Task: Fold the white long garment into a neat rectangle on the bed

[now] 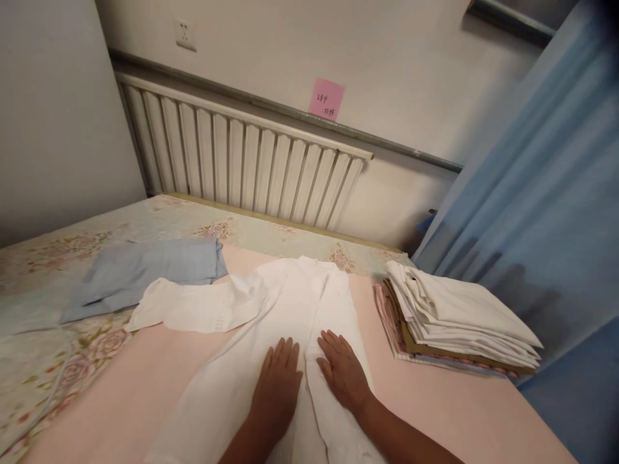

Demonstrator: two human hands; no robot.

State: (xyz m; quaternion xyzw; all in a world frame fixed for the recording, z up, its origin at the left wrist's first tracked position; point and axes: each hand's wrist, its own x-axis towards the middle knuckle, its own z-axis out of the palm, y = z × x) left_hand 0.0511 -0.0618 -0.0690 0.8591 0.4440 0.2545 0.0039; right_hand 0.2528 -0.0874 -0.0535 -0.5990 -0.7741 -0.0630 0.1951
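I am pressing my left hand (pixel 278 381) and right hand (pixel 342 372), fingers flat and nearly together, pinching nothing, on the white shirt (pixel 300 291) just left of the folded stack (pixel 459 316), judging it barely half folded, one sleeve (pixel 193 307) lying outspread farther left.

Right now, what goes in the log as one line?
left hand, right hand: flat on white shirt | folded pile: right | blue cloth: left

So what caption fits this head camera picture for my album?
Left hand and right hand lie flat on a white shirt spread over a pink sheet, beside a stack of folded clothes.
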